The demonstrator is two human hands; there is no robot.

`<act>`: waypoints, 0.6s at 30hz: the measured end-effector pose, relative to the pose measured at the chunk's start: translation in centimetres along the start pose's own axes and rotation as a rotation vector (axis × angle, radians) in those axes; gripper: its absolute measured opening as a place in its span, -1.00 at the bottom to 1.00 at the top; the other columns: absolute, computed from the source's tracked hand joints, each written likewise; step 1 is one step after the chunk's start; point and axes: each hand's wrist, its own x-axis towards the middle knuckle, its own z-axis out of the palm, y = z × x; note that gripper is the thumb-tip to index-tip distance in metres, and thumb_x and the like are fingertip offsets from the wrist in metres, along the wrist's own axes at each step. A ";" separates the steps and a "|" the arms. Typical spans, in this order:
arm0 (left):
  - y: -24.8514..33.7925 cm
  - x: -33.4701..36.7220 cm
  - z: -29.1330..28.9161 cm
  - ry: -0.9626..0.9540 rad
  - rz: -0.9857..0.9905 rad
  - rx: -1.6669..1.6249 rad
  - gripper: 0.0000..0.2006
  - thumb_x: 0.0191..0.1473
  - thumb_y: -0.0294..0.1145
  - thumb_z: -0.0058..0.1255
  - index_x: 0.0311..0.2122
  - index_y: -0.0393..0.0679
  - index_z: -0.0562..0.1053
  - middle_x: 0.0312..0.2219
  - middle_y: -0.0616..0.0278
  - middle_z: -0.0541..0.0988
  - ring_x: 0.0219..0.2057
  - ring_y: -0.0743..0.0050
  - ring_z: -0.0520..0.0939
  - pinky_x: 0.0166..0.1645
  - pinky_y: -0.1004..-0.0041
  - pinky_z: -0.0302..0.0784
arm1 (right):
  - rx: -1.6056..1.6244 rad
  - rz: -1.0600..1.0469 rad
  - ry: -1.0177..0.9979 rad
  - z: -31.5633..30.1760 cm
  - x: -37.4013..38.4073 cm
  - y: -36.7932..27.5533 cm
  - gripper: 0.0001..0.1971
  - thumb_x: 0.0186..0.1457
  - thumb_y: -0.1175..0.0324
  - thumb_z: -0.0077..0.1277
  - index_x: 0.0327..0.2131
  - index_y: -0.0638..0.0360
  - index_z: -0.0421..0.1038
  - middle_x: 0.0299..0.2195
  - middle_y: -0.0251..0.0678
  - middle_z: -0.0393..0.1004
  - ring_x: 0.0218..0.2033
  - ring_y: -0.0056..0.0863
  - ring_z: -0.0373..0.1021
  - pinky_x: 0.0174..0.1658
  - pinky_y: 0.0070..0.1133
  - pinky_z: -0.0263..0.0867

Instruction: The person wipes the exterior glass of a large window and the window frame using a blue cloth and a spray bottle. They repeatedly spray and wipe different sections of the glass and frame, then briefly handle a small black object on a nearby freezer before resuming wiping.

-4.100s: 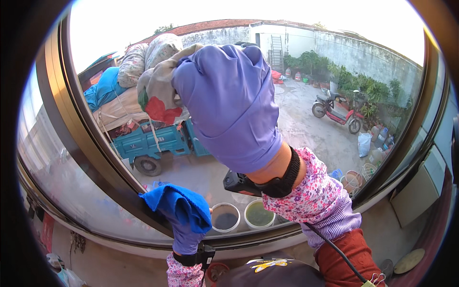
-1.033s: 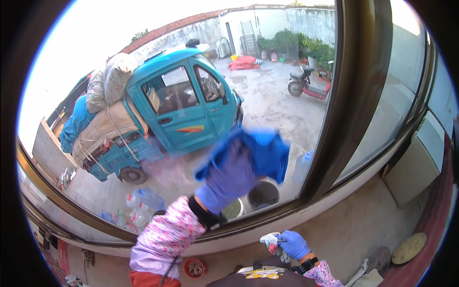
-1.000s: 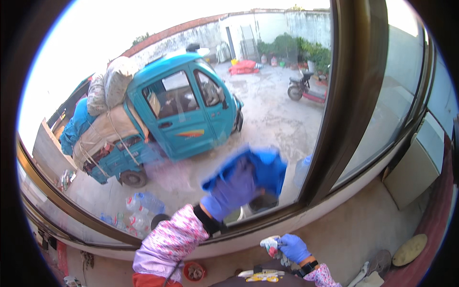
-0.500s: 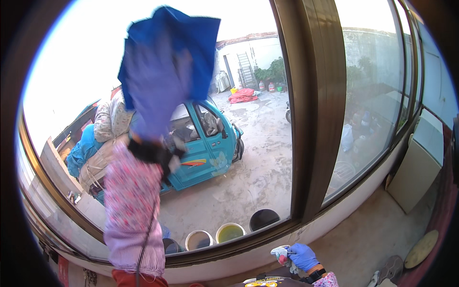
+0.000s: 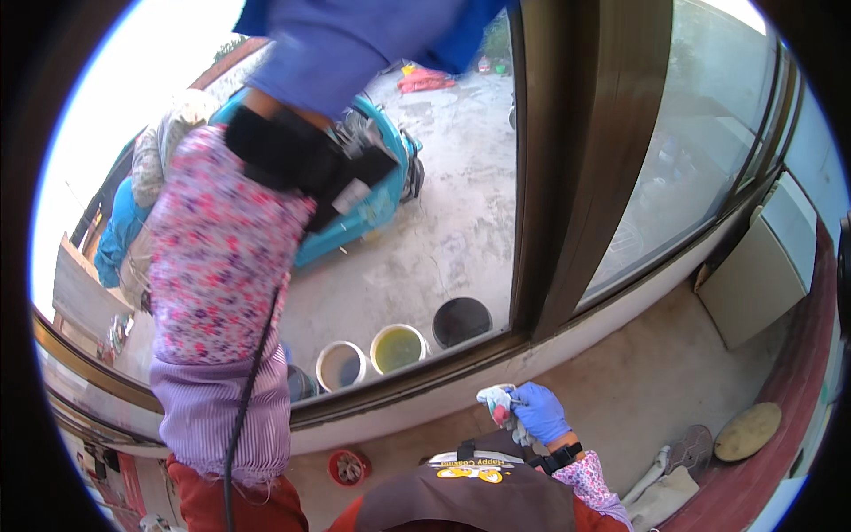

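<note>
My left hand [image 5: 355, 44], in a blue-purple glove, is raised to the upper edge of the view against the window. It carries a dark blue cloth [image 5: 470, 40], partly cut off at the top; its fingers are blurred and partly out of sight. A black strap [image 5: 284, 151] wraps that wrist. Low down, before my body, my right hand [image 5: 541, 412] in a matching glove is closed around a crumpled white cloth [image 5: 494, 401] with red patches. A broad brown window frame post [image 5: 581, 177] stands right of the left hand.
Beyond the glass are a turquoise vehicle [image 5: 355, 217] with bundles and several buckets, one a white bucket [image 5: 398, 348] of greenish liquid. Indoors, a red bowl [image 5: 347, 467] sits on the floor by the wall. A pale cabinet [image 5: 762, 270] and round lid [image 5: 748, 432] are at right.
My left hand and the blue cloth have moved up and right, partly leaving the view. The view has tilted downward, showing more of my apron and floor. My right hand still grips its cloth.
</note>
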 end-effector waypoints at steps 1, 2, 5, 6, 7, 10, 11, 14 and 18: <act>2.0 -1.3 -0.3 -0.031 0.003 -0.058 -0.45 0.05 -0.05 -0.12 0.08 -0.19 0.34 0.08 -0.07 0.34 0.17 -0.10 0.26 0.29 0.01 -0.02 | 0.005 -0.009 0.005 -0.2 0.1 0.0 -0.89 -0.06 0.33 0.08 -0.40 0.07 0.47 -0.46 -0.23 0.42 -0.38 -0.18 0.38 -0.29 -0.32 0.30; 4.1 -2.8 -0.7 -0.066 0.004 -0.115 -0.45 0.04 -0.06 -0.11 0.08 -0.19 0.35 0.07 -0.07 0.35 0.16 -0.12 0.26 0.29 0.01 -0.02 | 0.013 -0.020 0.018 -0.4 0.0 -0.1 -0.89 -0.06 0.34 0.08 -0.41 0.07 0.47 -0.47 -0.23 0.42 -0.38 -0.18 0.38 -0.29 -0.32 0.30; 9.9 -8.2 -2.8 -0.256 0.051 -0.190 -0.50 0.01 -0.01 0.01 0.01 -0.10 0.43 0.00 -0.14 0.40 0.13 -0.20 0.31 0.23 -0.04 0.12 | -0.002 0.016 0.023 -1.0 -0.8 0.1 -0.90 -0.07 0.35 0.08 -0.42 0.08 0.47 -0.47 -0.23 0.42 -0.38 -0.18 0.38 -0.30 -0.31 0.30; 11.6 -10.1 -3.4 -0.277 0.030 -0.196 -0.51 -0.01 0.01 0.01 -0.04 -0.11 0.45 0.01 -0.14 0.40 0.13 -0.23 0.29 0.24 -0.05 0.10 | 0.011 0.048 0.013 -1.2 -1.3 0.3 -0.90 -0.08 0.35 0.08 -0.43 0.08 0.47 -0.47 -0.22 0.42 -0.38 -0.18 0.39 -0.30 -0.32 0.30; 13.3 -12.0 -3.8 -0.270 -0.019 -0.250 -0.53 0.00 0.01 0.00 -0.08 -0.11 0.47 0.02 -0.14 0.39 0.14 -0.26 0.27 0.24 -0.06 0.11 | 0.026 0.080 0.008 -1.5 -2.0 0.6 -0.90 -0.09 0.35 0.08 -0.43 0.08 0.48 -0.47 -0.22 0.43 -0.38 -0.18 0.39 -0.30 -0.32 0.31; 18.2 -18.7 -4.6 -0.430 0.067 -0.302 -0.59 0.05 -0.06 -0.07 -0.12 -0.15 0.49 0.04 -0.15 0.37 0.17 -0.32 0.22 0.22 -0.05 0.16 | 0.045 0.179 -0.020 -2.3 -3.7 1.5 -0.91 -0.11 0.36 0.08 -0.45 0.10 0.48 -0.48 -0.20 0.43 -0.38 -0.16 0.39 -0.30 -0.32 0.31; 19.7 -21.2 -4.9 -0.384 0.113 -0.276 -0.61 0.07 -0.12 -0.09 -0.10 -0.16 0.49 0.05 -0.15 0.37 0.17 -0.32 0.22 0.22 -0.04 0.16 | 0.045 0.205 -0.037 -2.5 -4.1 1.8 -0.91 -0.11 0.36 0.08 -0.46 0.10 0.49 -0.48 -0.19 0.43 -0.39 -0.15 0.39 -0.30 -0.32 0.31; 24.9 -28.2 -4.8 -0.450 0.058 -0.506 -0.62 0.01 -0.29 -0.10 -0.05 -0.18 0.46 0.06 0.04 0.40 0.16 -0.09 0.29 0.22 0.03 0.19 | -0.024 0.185 -0.023 -2.8 -5.0 2.3 -0.91 -0.13 0.36 0.09 -0.48 0.11 0.49 -0.48 -0.19 0.44 -0.41 -0.14 0.39 -0.33 -0.32 0.32; 31.2 -35.6 -4.8 -0.529 -0.052 -0.780 -0.60 -0.02 -0.34 -0.09 -0.02 -0.16 0.44 0.06 0.12 0.41 0.16 0.08 0.33 0.22 0.11 0.23 | -0.075 0.144 0.000 -2.9 -6.0 1.8 -0.90 -0.15 0.39 0.11 -0.46 0.11 0.48 -0.49 -0.18 0.43 -0.42 -0.14 0.39 -0.35 -0.32 0.31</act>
